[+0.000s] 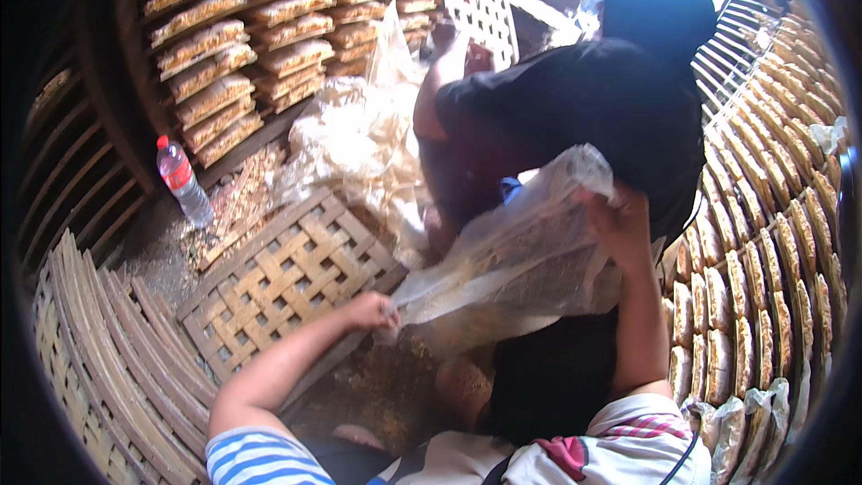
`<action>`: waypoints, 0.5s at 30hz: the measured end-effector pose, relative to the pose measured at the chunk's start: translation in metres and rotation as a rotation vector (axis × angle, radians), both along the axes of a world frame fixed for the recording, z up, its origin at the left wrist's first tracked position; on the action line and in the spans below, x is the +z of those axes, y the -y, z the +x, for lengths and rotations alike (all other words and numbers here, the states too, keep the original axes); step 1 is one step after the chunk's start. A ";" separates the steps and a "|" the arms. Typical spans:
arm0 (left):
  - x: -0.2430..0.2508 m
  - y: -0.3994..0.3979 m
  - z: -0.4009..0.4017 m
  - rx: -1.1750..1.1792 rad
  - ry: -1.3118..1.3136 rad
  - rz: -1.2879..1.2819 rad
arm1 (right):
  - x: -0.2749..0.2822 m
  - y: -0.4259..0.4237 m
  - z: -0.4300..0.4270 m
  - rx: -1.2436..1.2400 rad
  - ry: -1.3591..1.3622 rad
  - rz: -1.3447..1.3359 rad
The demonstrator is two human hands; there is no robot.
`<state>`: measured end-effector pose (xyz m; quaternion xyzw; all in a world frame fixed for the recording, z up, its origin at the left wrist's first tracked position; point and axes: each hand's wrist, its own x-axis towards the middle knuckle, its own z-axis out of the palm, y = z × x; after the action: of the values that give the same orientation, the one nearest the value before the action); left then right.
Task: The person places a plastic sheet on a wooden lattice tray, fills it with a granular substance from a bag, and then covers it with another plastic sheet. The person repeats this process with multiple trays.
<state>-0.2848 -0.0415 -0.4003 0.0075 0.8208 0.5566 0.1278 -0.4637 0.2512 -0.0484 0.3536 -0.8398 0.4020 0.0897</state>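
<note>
A thin, translucent plastic sheet (pixel 512 256) is stretched slantwise between my two hands, in front of my body. My left hand (pixel 372 312) grips its lower end, close to the edge of a woven bamboo tray (pixel 289 276) with a wooden frame. Higher up and to the right, my right hand (pixel 614 215) holds the bunched other end. That end overlaps the dark shirt of a person crouching just ahead. The tray lies flat and shows only its bare lattice. Part of the floor shows blurred through the sheet.
A co-worker in dark clothes (pixel 572 114) crouches ahead, near another woven tray (pixel 478 7). Crumpled plastic sheets (pixel 343 135) lie to their left. A red-capped bottle (pixel 183 178) stands on the floor. Stacked trays (pixel 128 343) line the left; racks of grainy slabs (pixel 754 269) rise right and back.
</note>
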 end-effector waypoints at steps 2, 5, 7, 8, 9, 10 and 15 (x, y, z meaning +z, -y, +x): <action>-0.007 0.037 0.005 -0.139 0.043 0.118 | 0.007 0.008 0.008 -0.036 0.028 0.037; -0.009 0.055 -0.001 0.098 0.002 0.372 | 0.004 -0.016 -0.029 -0.117 -0.580 0.272; 0.043 0.042 -0.007 0.237 0.038 0.501 | 0.022 -0.026 -0.009 -0.043 -0.390 0.102; 0.057 0.049 0.002 0.359 0.008 0.566 | 0.036 -0.013 0.013 0.018 -0.145 -0.103; 0.071 0.052 0.005 0.468 -0.033 0.632 | 0.041 -0.013 0.020 0.039 -0.152 -0.138; 0.082 0.058 0.009 0.488 -0.053 0.611 | 0.038 -0.011 0.022 -0.006 -0.154 -0.171; 0.119 0.086 0.029 0.632 -0.231 0.393 | 0.028 0.000 0.030 -0.266 -0.140 -0.246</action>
<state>-0.2561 -0.1279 -0.2811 -0.1586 0.6694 0.7106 -0.1472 -0.4338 0.2516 -0.0201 0.2530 -0.8153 0.4606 0.2430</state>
